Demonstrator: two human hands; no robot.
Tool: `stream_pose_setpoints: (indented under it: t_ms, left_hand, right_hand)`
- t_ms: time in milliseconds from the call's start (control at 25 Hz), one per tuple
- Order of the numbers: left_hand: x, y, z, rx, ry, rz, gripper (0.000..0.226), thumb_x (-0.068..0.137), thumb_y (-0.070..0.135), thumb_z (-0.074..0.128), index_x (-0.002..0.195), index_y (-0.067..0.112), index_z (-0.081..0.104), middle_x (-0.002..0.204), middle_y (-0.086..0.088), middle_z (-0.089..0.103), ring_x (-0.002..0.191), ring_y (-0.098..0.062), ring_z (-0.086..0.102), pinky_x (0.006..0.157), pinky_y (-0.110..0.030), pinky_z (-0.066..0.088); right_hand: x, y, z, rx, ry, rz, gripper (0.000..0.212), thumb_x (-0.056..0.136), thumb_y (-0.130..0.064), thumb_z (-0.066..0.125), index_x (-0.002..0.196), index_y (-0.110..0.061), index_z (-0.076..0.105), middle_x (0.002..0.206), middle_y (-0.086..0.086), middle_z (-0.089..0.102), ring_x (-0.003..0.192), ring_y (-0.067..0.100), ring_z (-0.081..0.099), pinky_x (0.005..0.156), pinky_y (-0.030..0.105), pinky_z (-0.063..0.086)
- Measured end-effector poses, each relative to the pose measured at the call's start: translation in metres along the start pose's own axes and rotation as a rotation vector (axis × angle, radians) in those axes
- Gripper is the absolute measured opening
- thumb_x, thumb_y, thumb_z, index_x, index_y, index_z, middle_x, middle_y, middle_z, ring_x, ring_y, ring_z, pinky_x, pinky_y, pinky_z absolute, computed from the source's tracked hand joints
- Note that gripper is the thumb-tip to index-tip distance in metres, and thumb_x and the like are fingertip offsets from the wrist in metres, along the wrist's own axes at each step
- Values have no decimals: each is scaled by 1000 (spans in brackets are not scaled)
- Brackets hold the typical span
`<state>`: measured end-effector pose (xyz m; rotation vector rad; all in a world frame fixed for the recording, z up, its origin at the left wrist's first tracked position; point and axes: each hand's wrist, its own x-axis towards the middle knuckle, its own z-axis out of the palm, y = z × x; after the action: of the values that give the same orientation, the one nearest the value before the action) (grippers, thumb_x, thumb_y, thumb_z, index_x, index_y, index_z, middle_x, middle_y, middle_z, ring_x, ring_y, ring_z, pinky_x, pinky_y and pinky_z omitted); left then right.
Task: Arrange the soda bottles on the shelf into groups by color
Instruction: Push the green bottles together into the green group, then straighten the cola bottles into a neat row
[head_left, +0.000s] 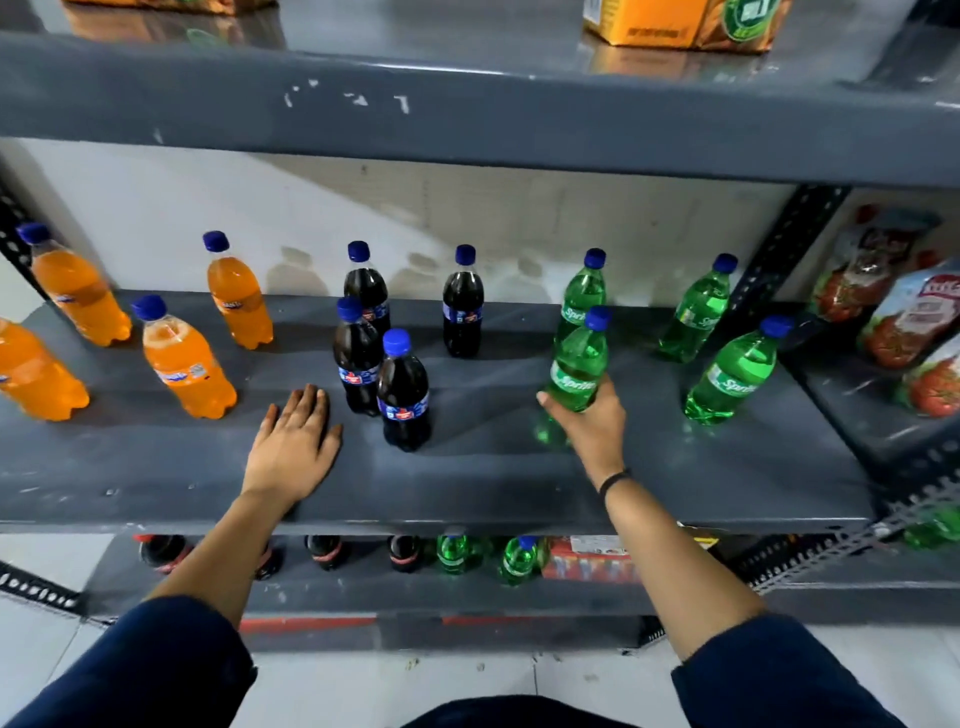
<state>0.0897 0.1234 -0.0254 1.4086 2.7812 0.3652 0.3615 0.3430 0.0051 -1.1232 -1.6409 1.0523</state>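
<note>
orange cartons (685, 23) above, tomato pouches (906, 317) right, red box (589, 558) below

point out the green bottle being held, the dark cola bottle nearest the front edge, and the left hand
held green bottle (577, 370), head view, on its label band
front dark cola bottle (403, 391), head view, on the body above the label
left hand (293, 444), head view, on the back of the hand, lying flat on the shelf

The left hand (293, 447) lies flat, palm down, fingers straight and together, its forearm bare below a dark blue sleeve. The right hand (592, 415) reaches forward, its grip wrapped around a green bottle (579, 364), a dark band on the wrist
</note>
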Motion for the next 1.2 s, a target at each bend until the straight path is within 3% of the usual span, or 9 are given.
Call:
stream_pose_setpoints:
  t_ms: [160,480,600,760,800,880,1000,1080,1200]
  left_hand:
    - [-1,2,-2,-4,-3,-7,57,97,35,33,146,9,21,157,-11,17,146,-23,11,119,-41,7]
    - [0,2,-3,1,-24,-12,57,97,35,31,146,9,18,158,-10,15,146,-22,9,119,-40,5]
    - [0,3,-3,-1,-20,-10,57,97,35,31,146,10,19,158,-9,16,146,-22,10,119,-40,6]
    - [-1,2,-3,7,-14,-10,56,97,35,30,146,9,19,158,-9,16,146,-22,10,119,-39,6]
    - [-1,2,-3,7,-12,-8,56,97,35,30,146,9,19,158,-9,17,146,-22,10,119,-39,6]
    - [-1,2,-4,2,-11,-2,56,97,34,31,146,9,19,157,-10,17,146,-22,10,119,-40,6]
    - [-1,2,-4,1,-25,-5,56,97,34,31,146,9,19,158,-10,16,146,-23,9,119,-40,5]
    - [-2,2,-4,-1,-24,-4,57,97,34,31,146,9,18,158,-10,15,147,-22,9,119,-40,5]
    - [-2,1,-4,-9,-10,7,56,97,34,32,146,9,19,158,-10,15,147,-22,9,119,-41,6]
  right_hand:
    - [18,9,-30,-60,73,39,53,65,-22,85,108,-7,58,102,14,71,96,27,66,84,37,53]
    - [19,17,-30,-115,31,-8,55,66,-22,84,112,-7,57,104,12,70,99,27,65,76,17,42]
    - [9,13,-33,-59,6,-8,67,64,-24,85,119,-8,52,110,9,64,106,25,60,86,22,44]
    - [-51,9,-16,3,325,-93,69,63,-53,77,116,-17,51,105,0,51,97,10,48,88,26,43]
    - [-69,5,-4,12,272,-137,62,65,-57,74,111,-22,52,101,-4,51,92,9,50,84,27,44]
    - [-95,-8,26,14,-61,-156,61,66,-59,72,115,-30,49,103,-5,53,95,7,54,80,19,45]
    - [-100,-33,71,7,-476,-39,86,62,-52,79,133,-28,37,130,-2,49,114,7,50,95,22,43]
    - [-93,-45,93,-8,-509,-12,89,61,-44,83,134,-27,35,137,-3,48,124,12,47,104,39,41]
    - [-84,-54,114,-69,-474,-45,78,60,-38,83,126,-25,43,127,-3,57,121,17,52,101,48,42]
